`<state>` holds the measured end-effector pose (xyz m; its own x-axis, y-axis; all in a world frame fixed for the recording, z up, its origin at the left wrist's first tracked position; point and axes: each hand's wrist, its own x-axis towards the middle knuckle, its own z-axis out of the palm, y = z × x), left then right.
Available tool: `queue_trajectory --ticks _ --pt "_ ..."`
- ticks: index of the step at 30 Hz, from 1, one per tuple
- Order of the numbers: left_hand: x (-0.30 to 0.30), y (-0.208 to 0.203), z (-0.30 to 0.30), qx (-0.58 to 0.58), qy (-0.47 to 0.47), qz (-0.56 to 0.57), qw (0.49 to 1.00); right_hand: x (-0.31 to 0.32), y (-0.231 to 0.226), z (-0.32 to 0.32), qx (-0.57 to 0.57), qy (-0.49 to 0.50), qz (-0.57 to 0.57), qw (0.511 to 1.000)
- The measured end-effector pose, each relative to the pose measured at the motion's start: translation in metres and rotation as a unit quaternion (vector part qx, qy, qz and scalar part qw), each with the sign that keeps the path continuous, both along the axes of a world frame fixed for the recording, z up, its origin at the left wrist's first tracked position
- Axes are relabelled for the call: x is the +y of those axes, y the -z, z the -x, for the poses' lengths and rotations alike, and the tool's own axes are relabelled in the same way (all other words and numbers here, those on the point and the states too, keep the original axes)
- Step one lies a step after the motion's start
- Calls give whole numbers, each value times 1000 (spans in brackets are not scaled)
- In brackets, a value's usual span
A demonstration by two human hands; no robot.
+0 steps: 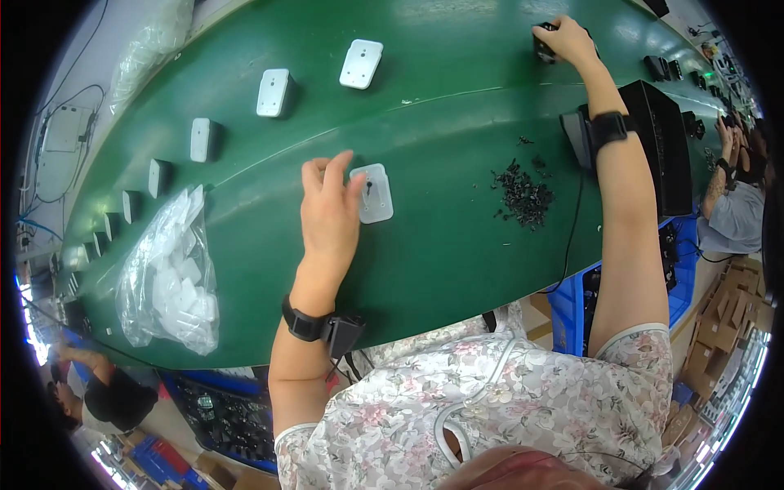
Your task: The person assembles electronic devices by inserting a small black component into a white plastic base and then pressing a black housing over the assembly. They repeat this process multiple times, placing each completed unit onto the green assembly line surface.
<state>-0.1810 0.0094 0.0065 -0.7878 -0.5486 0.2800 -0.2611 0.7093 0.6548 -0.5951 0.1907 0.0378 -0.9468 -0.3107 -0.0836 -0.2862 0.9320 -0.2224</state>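
Note:
A translucent white plastic cover (376, 196) lies on the green table with a small black piece on it. My left hand (328, 192) is beside the cover, palm down, fingers loosely bent and apart. Its thumb reaches the cover's left edge; whether it touches I cannot tell. At the far right my right arm is stretched out. My right hand (569, 41) grips a black object (545, 51), mostly hidden under the fingers. Nearer to me on the right lies a heap of small black screw-like pieces (523, 195).
White-topped dark blocks (361, 64) stand in a curved row along the far left. A clear bag of white plastic parts (181, 286) lies at left. A black box (653, 147) stands by my right arm; blue crates (567, 304) sit below the table edge. Other people work at both sides.

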Motion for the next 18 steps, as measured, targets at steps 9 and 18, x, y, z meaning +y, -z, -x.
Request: queue_trajectory --ticks 9,18 --pt "20 0 -6 -13 104 98 990 -6 4 -201 -162 -266 369 876" --pt "9 2 -13 77 148 29 986 -9 -1 -265 -9 -388 312 867"
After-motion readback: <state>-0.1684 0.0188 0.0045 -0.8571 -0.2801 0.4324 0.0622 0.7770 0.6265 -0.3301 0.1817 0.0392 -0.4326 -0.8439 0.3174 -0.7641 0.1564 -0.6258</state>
